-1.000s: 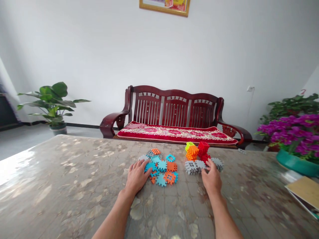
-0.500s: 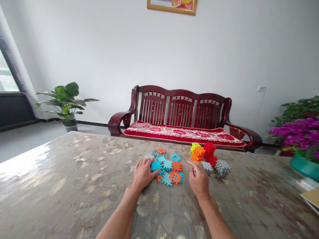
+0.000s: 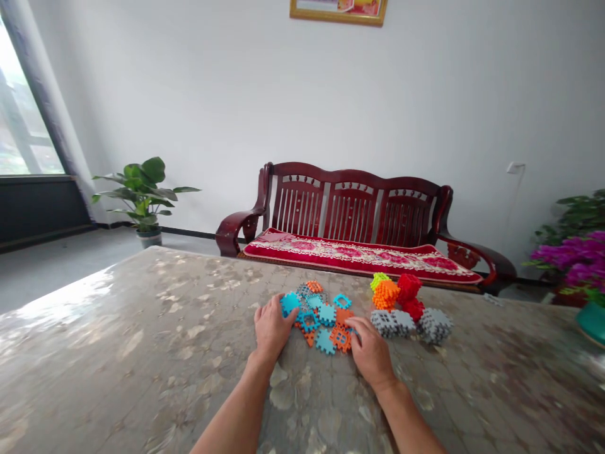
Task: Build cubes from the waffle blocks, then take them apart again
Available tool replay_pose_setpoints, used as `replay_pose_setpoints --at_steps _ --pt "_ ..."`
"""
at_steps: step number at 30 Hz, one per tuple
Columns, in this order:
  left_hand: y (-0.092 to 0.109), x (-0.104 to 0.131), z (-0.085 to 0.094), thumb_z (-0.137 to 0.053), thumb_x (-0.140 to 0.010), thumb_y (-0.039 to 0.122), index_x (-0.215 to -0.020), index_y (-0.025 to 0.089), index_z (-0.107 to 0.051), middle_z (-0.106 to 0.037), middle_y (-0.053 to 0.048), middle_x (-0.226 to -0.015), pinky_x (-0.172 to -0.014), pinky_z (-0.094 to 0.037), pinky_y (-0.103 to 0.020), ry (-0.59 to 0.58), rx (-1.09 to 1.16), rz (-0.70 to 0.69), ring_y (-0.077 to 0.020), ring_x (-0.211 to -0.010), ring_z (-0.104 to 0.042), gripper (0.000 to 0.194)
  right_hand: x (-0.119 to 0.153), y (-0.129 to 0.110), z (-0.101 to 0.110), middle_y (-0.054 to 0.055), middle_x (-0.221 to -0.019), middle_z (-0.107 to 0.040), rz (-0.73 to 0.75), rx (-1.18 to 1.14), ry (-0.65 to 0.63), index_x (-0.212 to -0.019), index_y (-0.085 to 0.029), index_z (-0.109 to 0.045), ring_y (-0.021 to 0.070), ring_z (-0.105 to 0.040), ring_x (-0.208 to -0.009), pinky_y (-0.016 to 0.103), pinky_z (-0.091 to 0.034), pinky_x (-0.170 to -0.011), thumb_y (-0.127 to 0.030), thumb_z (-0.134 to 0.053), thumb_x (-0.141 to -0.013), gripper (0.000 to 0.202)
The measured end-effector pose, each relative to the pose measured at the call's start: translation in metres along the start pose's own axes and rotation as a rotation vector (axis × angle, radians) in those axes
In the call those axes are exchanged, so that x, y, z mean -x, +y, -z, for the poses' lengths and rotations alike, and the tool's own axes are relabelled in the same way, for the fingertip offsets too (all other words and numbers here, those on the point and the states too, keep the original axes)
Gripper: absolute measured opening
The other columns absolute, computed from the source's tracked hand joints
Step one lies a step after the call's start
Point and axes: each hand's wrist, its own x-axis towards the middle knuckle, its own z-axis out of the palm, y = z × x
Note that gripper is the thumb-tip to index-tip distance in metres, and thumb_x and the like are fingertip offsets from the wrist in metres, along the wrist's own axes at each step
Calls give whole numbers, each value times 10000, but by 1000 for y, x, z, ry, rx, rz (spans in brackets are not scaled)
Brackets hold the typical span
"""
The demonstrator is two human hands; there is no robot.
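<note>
The loose heap of flat blue and orange toothed plastic tiles (image 3: 321, 315) lies mid-desk, between my two hands. The heap runs roughly left to right, its long axis across my view; single tiles lie flat, facing up, at mixed angles. My left hand (image 3: 270, 328) rests on the heap's left edge, fingers curled about a blue tile (image 3: 289, 303) that is tipped up off the surface. My right hand (image 3: 370, 353) lies palm down, fingers loosely spread, fingertips touching an orange tile (image 3: 341, 337); it grips nothing I can confirm. In my judgement, tiles should be pinched by their edges, one at a time. Just right stand grey toothed cubes (image 3: 410, 323) and a red, orange and green assembled cluster (image 3: 397, 292). The marbled desk (image 3: 142, 340) carries all.
</note>
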Motion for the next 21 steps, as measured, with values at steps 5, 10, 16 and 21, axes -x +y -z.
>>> replay_pose_setpoints --at_steps 5,10,16,21 --pt "-3 -1 0 -536 -858 452 -1272 192 -527 -666 -102 -1211 -1095 -236 -443 53 -43 102 -261 -1160 -573 490 0 3 -3 56 -1058 -681 9 -21 -3 -997 -212 -682 191 -625 -1025 351 -486 -945 -85 -410 -796 362" --pt "-6 -3 -1 -494 -883 459 -1323 174 -495 -657 -120 -1234 -1096 -227 -455 72 -61 160 -273 -1181 -562 525 0 6 -6 49 -1060 -680 28 -40 -5 -998 -220 -681 184 -630 -1016 338 -494 -929 -82 -405 -807 363" --pt "-10 -5 -2 -449 -900 324 -1314 223 -516 -660 -91 -1243 -1112 -205 -468 44 -28 155 -237 -1187 -565 431 0 7 -7 52 -1043 -685 33 -47 -4 -988 -218 -683 184 -639 -1000 331 -503 -909 -92 -400 -821 352" --pt "-13 -7 -2 -458 -869 244 -1245 242 -578 -689 -65 -1194 -1110 -212 -459 34 -7 168 -223 -1128 -601 395 0 8 -7 47 -1046 -685 33 -46 -4 -982 -223 -682 181 -638 -1002 326 -504 -907 -98 -405 -824 343"
